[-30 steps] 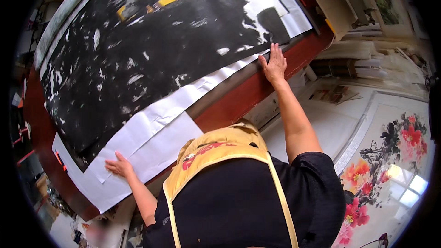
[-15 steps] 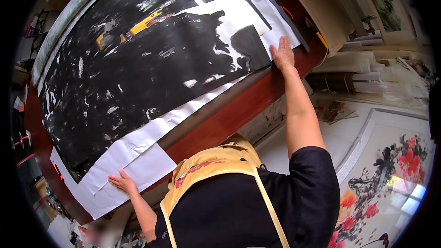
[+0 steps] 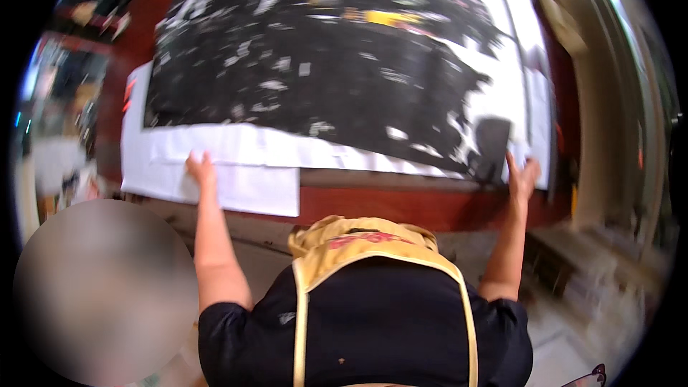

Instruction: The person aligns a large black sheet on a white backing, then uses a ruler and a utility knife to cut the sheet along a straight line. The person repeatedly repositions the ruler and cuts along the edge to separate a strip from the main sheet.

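Observation:
A large black ink painting [image 3: 301, 79] with white patches and small yellow areas lies over white paper sheets [image 3: 258, 190] on a red-brown table [image 3: 358, 208]. My left hand [image 3: 201, 168] is on the white paper below the painting's left part, fingers apart. My right hand [image 3: 522, 172] is at the painting's near right corner, thumb and fingers apart, beside a white strip along the right side. Both hands are blurred by motion, and whether their fingertips press on the paper is hard to tell.
A beige panel [image 3: 602, 136] stands beyond the table's right end. Cluttered items [image 3: 72, 172] are at the left, smeared by motion. A round blurred patch hides the lower left. Small orange objects [image 3: 127, 97] lie at the table's left part.
The view has turned, so the table now runs straight across. My right hand has moved from the paper's edge to the black painting's near right corner; my left hand stays over the white paper.

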Action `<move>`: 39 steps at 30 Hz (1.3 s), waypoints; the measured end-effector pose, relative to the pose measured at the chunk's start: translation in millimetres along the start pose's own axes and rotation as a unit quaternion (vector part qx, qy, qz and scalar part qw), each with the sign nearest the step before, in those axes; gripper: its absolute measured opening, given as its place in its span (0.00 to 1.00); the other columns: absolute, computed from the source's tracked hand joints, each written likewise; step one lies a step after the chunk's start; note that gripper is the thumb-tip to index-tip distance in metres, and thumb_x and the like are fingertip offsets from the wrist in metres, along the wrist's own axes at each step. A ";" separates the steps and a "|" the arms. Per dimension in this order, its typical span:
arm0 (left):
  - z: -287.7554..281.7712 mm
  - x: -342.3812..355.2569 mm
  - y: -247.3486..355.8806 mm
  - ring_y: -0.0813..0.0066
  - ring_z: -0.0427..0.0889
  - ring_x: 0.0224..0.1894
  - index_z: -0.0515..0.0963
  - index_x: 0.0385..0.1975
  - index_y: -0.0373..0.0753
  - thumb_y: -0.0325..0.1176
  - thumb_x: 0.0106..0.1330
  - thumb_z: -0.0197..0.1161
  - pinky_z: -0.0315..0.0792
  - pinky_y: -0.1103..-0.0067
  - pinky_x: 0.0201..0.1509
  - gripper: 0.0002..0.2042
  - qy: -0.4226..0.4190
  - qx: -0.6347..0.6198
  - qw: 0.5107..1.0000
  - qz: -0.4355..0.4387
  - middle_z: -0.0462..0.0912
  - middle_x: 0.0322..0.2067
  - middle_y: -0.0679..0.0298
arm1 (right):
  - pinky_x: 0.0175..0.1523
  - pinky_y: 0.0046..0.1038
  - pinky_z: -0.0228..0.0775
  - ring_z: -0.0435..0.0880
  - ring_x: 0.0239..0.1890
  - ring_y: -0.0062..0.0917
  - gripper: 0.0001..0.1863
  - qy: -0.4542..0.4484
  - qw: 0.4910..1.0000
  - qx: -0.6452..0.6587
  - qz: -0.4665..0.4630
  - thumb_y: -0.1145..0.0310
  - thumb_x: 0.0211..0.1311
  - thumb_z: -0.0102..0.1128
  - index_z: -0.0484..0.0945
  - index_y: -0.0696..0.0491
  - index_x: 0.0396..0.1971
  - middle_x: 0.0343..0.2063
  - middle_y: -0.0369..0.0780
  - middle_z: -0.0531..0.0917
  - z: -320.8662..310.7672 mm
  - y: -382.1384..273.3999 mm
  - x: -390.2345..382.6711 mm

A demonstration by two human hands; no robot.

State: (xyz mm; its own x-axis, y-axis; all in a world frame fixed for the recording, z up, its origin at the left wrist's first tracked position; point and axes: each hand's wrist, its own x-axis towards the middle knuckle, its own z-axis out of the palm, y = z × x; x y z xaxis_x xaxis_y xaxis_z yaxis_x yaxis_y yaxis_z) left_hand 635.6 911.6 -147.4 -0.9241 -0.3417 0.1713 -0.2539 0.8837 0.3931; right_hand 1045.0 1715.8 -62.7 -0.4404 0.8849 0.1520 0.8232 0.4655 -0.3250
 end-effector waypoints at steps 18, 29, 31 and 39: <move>37.9 212.3 18.7 0.49 0.80 0.54 0.74 0.53 0.25 0.48 0.67 0.65 0.73 0.65 0.60 0.28 0.107 -0.424 0.822 -0.366 0.80 0.52 0.42 | 0.51 0.31 0.76 0.83 0.46 0.29 0.29 -0.332 0.835 0.415 0.146 0.76 0.62 0.64 0.69 0.59 0.63 0.48 0.42 0.82 -93.8 -56.0 -9.4; 39.7 312.9 64.0 0.74 0.79 0.30 0.80 0.39 0.41 0.41 0.63 0.73 0.74 0.75 0.33 0.13 0.013 -0.664 0.648 -0.372 0.84 0.35 0.63 | 0.52 0.30 0.75 0.82 0.44 0.29 0.25 -0.091 0.974 0.168 0.119 0.80 0.57 0.67 0.77 0.62 0.56 0.45 0.42 0.84 -96.5 13.0 26.1; 25.3 329.5 58.9 0.71 0.81 0.35 0.80 0.41 0.41 0.33 0.61 0.73 0.76 0.73 0.39 0.12 -0.023 -0.661 0.677 -0.323 0.84 0.37 0.63 | 0.53 0.29 0.74 0.82 0.45 0.29 0.26 -0.085 0.977 0.154 0.119 0.78 0.56 0.69 0.77 0.62 0.57 0.46 0.43 0.85 -84.4 7.6 24.9; -50.3 257.1 57.2 0.63 0.57 0.74 0.47 0.76 0.35 0.21 0.57 0.59 0.53 0.71 0.76 0.44 0.088 -0.528 0.844 0.030 0.55 0.74 0.54 | 0.51 0.31 0.77 0.83 0.43 0.26 0.24 0.049 0.984 0.136 0.107 0.69 0.61 0.70 0.78 0.61 0.56 0.47 0.41 0.85 -103.7 57.8 14.8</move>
State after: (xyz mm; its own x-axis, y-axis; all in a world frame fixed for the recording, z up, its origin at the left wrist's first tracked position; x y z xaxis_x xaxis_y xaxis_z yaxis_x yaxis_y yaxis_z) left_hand 397.8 858.2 -35.4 -0.8457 -0.4305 0.3154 0.2752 0.1544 0.9489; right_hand 1123.3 1757.6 17.5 -0.2203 0.9657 0.1373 0.7607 0.2582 -0.5955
